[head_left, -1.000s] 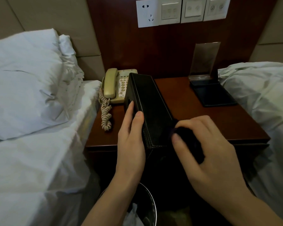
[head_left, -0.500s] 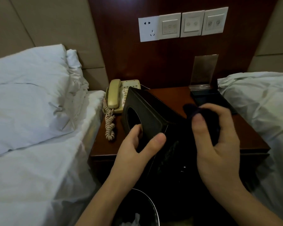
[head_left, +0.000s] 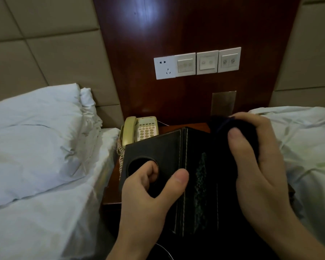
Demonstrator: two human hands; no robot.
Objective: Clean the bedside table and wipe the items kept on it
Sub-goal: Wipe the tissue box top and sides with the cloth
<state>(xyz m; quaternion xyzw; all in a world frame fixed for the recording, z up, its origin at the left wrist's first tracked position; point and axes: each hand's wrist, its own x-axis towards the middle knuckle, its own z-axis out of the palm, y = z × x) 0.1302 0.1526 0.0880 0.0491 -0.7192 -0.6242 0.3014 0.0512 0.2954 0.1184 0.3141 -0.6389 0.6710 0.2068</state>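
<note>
A dark reddish wooden bedside table (head_left: 114,182) is seen between two white-sheeted beds, below a wood wall panel fitted with a row of white switch plates (head_left: 197,63). A beige corded telephone (head_left: 139,130) is set at the back left of the table. Above the table, a black stitched leather tissue box (head_left: 178,166) is held tilted by the left hand (head_left: 150,192), one finger hooked into its round opening and the thumb pressed on its face. A dark bunched cloth (head_left: 233,126) is gripped by the right hand (head_left: 259,166) at the box's upper right edge.
</note>
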